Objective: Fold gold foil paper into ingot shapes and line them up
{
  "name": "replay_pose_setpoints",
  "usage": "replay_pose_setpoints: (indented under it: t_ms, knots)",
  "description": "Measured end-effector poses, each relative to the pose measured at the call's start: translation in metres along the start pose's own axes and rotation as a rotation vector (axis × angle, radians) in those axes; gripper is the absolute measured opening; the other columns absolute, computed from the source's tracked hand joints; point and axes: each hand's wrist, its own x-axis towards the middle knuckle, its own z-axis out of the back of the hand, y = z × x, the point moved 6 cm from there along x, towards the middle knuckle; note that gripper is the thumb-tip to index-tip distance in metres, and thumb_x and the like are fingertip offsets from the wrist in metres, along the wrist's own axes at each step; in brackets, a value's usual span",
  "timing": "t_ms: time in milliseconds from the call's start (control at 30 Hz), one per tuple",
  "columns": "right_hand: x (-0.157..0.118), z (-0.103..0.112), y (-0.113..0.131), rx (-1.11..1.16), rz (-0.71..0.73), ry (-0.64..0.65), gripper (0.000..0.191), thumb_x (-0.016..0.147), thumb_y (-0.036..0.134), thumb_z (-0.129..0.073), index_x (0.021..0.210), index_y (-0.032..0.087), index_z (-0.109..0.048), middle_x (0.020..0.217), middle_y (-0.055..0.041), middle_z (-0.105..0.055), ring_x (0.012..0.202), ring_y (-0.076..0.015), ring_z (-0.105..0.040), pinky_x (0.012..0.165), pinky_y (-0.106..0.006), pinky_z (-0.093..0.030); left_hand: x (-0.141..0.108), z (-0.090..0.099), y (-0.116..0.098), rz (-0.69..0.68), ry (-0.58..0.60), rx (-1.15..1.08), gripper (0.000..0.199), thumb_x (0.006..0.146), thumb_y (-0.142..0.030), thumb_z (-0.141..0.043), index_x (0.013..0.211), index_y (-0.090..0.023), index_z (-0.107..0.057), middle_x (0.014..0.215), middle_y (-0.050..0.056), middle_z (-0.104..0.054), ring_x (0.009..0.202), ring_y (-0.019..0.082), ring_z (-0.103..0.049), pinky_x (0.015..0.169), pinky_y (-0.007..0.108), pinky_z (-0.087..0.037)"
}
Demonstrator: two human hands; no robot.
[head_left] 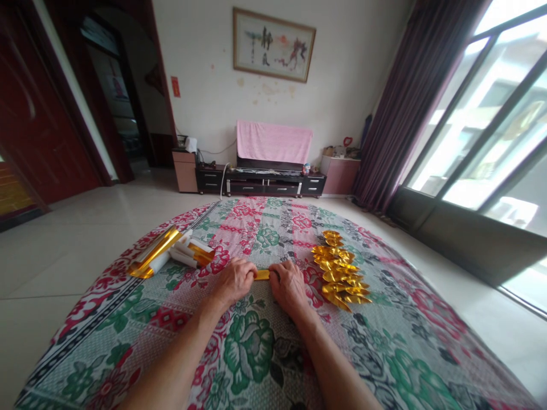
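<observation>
A narrow folded strip of gold foil paper [262, 275] is stretched between my two hands, just over the table. My left hand [236, 280] has its fingers closed on the strip's left end. On the right end, my right hand [289, 286] grips with thumb and curled fingers. Only the strip's middle shows; both ends are hidden by my fingers. To the right of my right hand lies a row of folded gold foil pieces [341, 269] with pointed ends. Left of my left hand are loosely rolled gold and white foil sheets [156, 253].
A patterned floral cloth [250, 347] covers the round table. Beyond it stands a low black TV cabinet [265, 187] with a pink cloth [274, 140] above. A dark curtain [401, 108] and large windows are on the right, a red door [47, 108] on the left.
</observation>
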Motion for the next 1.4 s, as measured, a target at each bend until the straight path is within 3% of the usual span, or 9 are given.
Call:
replay_pose_setpoints:
  t_ms: [633, 867, 1067, 1400]
  knots:
    - [0.0008, -0.0003, -0.0008, -0.006, -0.03, -0.011, 0.021, 0.084, 0.024, -0.048, 0.101, 0.023, -0.061, 0.092, -0.0046, -0.057, 0.084, -0.0168, -0.049, 0.076, -0.027, -0.03, 0.0004, 0.0053, -0.0031, 0.02, -0.014, -0.009, 0.017, 0.077, -0.013, -0.048, 0.075, -0.02, -0.064, 0.074, 0.002, -0.063, 0.079, 0.018, -0.054, 0.078, 0.03, -0.04]
    - [0.0, 0.0009, -0.0004, 0.019, -0.015, -0.01, 0.016, 0.085, 0.026, -0.048, 0.086, 0.022, -0.063, 0.087, -0.0029, -0.056, 0.082, -0.0152, -0.048, 0.074, -0.025, -0.03, 0.0008, 0.0047, -0.0025, 0.006, -0.025, -0.001, 0.017, 0.076, -0.012, -0.048, 0.074, -0.02, -0.063, 0.073, 0.002, -0.063, 0.078, 0.017, -0.055, 0.077, 0.03, -0.04]
    - [-0.0001, 0.0005, 0.0002, 0.022, -0.007, -0.01, 0.018, 0.086, 0.027, -0.047, 0.085, 0.024, -0.064, 0.088, -0.0026, -0.056, 0.083, -0.0149, -0.048, 0.076, -0.025, -0.03, 0.001, 0.0026, -0.0015, 0.003, -0.023, -0.002, 0.017, 0.076, -0.012, -0.048, 0.074, -0.02, -0.062, 0.073, 0.003, -0.063, 0.079, 0.018, -0.054, 0.078, 0.03, -0.04]
    - [0.0002, 0.0037, 0.0035, -0.014, -0.019, -0.004, 0.017, 0.085, 0.024, -0.048, 0.084, 0.024, -0.065, 0.087, -0.0028, -0.057, 0.082, -0.0149, -0.049, 0.075, -0.025, -0.031, -0.0025, 0.0055, 0.0067, 0.063, -0.076, -0.04, 0.031, 0.075, -0.015, -0.051, 0.106, -0.018, -0.056, 0.07, 0.001, -0.06, 0.076, 0.017, -0.054, 0.079, 0.029, -0.042]
